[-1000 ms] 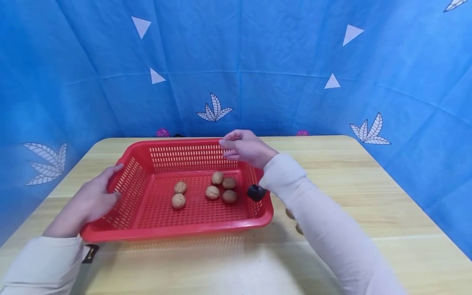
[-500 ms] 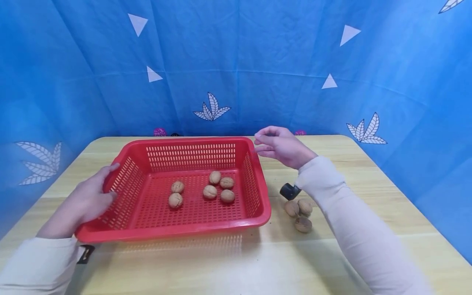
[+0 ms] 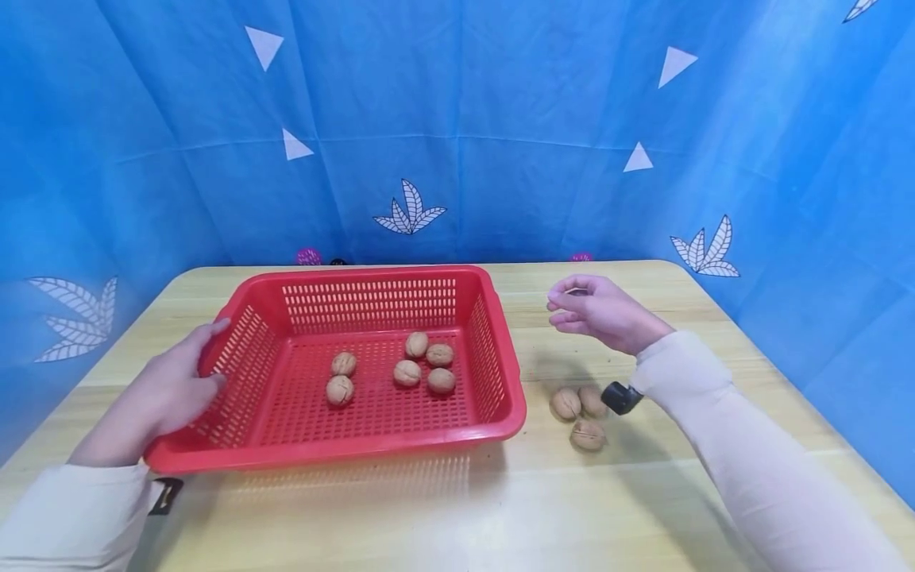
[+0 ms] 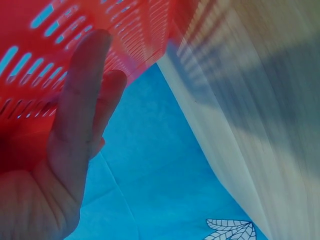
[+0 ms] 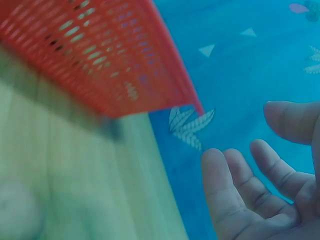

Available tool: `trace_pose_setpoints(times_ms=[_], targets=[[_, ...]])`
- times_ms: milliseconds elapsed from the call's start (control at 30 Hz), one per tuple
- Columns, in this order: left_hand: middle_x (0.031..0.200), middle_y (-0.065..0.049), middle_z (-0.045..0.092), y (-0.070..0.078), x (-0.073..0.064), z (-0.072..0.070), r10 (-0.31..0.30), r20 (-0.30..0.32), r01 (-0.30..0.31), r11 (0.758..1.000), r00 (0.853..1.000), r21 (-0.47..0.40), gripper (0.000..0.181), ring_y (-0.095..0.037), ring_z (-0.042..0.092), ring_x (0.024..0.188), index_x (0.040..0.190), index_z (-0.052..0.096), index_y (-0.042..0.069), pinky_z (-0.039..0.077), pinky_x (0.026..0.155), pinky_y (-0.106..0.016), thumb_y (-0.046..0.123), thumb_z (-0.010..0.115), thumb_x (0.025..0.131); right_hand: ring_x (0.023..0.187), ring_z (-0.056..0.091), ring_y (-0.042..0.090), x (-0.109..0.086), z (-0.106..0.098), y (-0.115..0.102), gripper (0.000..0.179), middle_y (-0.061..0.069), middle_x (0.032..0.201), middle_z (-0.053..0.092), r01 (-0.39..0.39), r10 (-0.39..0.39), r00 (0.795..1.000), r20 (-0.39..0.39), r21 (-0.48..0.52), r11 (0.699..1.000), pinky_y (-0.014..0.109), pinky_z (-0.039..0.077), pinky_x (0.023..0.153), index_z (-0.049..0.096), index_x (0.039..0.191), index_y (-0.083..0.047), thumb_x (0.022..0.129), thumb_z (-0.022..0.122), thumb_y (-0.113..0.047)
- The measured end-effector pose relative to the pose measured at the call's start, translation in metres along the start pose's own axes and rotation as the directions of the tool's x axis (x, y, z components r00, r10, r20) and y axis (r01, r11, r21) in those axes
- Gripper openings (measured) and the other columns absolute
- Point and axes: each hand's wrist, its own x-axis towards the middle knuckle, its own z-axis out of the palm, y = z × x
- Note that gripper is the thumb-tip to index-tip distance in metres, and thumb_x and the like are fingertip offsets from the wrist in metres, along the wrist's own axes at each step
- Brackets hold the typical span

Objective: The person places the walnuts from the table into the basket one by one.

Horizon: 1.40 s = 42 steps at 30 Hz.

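A red slotted plastic basket [image 3: 343, 448] stands on the left of the table with several walnuts [image 3: 407, 372] on its floor. Its left wall is gripped by my left hand [image 3: 160, 393], thumb inside; the left wrist view shows fingers [image 4: 75, 110] against the outside of that wall. To the right of the basket, my right hand [image 3: 604, 314] hovers above the table, holding nothing. Its fingers [image 5: 217, 185] are loosely bent and apart from the thumb in the right wrist view. Three loose walnuts [image 3: 588, 435] lie close together on the table, nearer to me than that hand.
The light wooden table [image 3: 457, 524] ends at a blue patterned curtain [image 3: 457, 95] at the back and sides. A small black camera [image 3: 620, 397] is worn under the right wrist; part of a dark device [image 3: 166, 495] shows by the left cuff.
My right hand has moved right, from over the basket's far right corner out over the table, uncovering the three loose walnuts. The left hand keeps its grip on the basket.
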Motion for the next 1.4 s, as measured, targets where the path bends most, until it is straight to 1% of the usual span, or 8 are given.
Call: trace_pose_setpoints(times_ms=[100,300,400,533,667,833,1200,1400], targets=[[0.129,-0.037,0.033,0.000,0.000,0.001,-0.007,-0.001,0.007,1.000,1.000,0.000,0.097,-0.050,0.047,0.103,0.153,-0.002,0.000,0.058,0.064,-0.043,0.008,0.066,0.085,0.091,0.061,0.018,-0.009,-0.010,0.011,0.018,0.019,0.115,0.046,-0.023,0.024,1.000,0.013,-0.015,1.000,0.031,0.051,0.090,0.044,0.114,0.005,0.102,0.045,-0.008],[0.131,-0.037,0.033,-0.001,-0.001,0.002,-0.014,-0.002,0.014,1.000,1.000,-0.016,0.099,-0.048,0.049,0.103,0.154,-0.004,0.002,0.058,0.065,-0.043,0.009,0.068,0.085,0.093,0.058,0.021,-0.028,-0.029,0.033,0.023,0.013,0.111,0.049,-0.063,0.065,0.997,0.042,-0.060,0.996,0.036,0.050,0.093,0.044,0.115,0.005,0.100,0.049,-0.011],[0.131,-0.036,0.033,0.001,-0.001,0.002,-0.023,-0.002,0.023,0.999,1.000,-0.023,0.100,-0.048,0.049,0.103,0.154,-0.004,0.003,0.058,0.065,-0.043,0.010,0.068,0.085,0.091,0.055,0.022,-0.037,-0.037,0.046,0.025,0.013,0.107,0.049,-0.103,0.108,0.993,0.056,-0.088,0.991,0.036,0.051,0.089,0.045,0.115,0.004,0.098,0.054,-0.012],[0.133,-0.036,0.032,0.002,-0.001,0.003,-0.027,-0.009,0.027,0.999,1.000,-0.023,0.101,-0.049,0.049,0.104,0.154,-0.004,0.003,0.058,0.065,-0.044,0.010,0.069,0.085,0.088,0.054,0.021,-0.049,-0.044,0.064,0.029,0.012,0.104,0.050,-0.146,0.157,0.981,0.113,-0.101,0.984,0.035,0.053,0.083,0.046,0.115,0.005,0.096,0.058,-0.012],[0.133,-0.036,0.032,0.003,-0.002,0.003,-0.026,-0.012,0.026,0.999,1.000,-0.028,0.101,-0.049,0.049,0.104,0.154,-0.004,0.004,0.058,0.065,-0.044,0.010,0.069,0.085,0.085,0.058,0.021,-0.056,-0.047,0.076,0.029,0.011,0.099,0.054,-0.160,0.176,0.970,0.169,-0.107,0.981,0.036,0.054,0.081,0.048,0.114,0.005,0.094,0.061,-0.011],[0.132,-0.036,0.032,0.002,-0.001,0.003,-0.029,-0.011,0.028,0.999,1.000,-0.037,0.101,-0.048,0.049,0.104,0.154,-0.004,0.004,0.058,0.064,-0.042,0.010,0.069,0.085,0.085,0.059,0.023,-0.055,-0.044,0.080,0.033,0.010,0.096,0.055,-0.163,0.189,0.964,0.185,-0.148,0.975,0.037,0.054,0.081,0.049,0.114,0.007,0.092,0.064,-0.012],[0.131,-0.036,0.034,0.005,-0.002,0.002,-0.022,-0.021,0.022,1.000,1.000,-0.020,0.095,-0.047,0.049,0.103,0.154,-0.001,0.001,0.058,0.065,-0.043,0.008,0.066,0.086,0.086,0.059,0.024,-0.047,-0.036,0.083,0.038,0.012,0.097,0.054,-0.108,0.169,0.967,0.192,-0.291,0.950,0.040,0.054,0.081,0.052,0.113,0.008,0.088,0.070,-0.013],[0.130,-0.036,0.035,0.008,-0.002,0.003,0.004,-0.031,-0.004,1.000,1.000,0.007,0.090,-0.046,0.049,0.102,0.153,0.002,-0.001,0.057,0.068,-0.043,0.005,0.062,0.087,0.087,0.061,0.025,-0.044,-0.038,0.083,0.035,0.012,0.096,0.059,-0.089,0.163,0.962,0.221,-0.311,0.946,0.039,0.055,0.080,0.053,0.113,0.009,0.089,0.068,-0.012]])
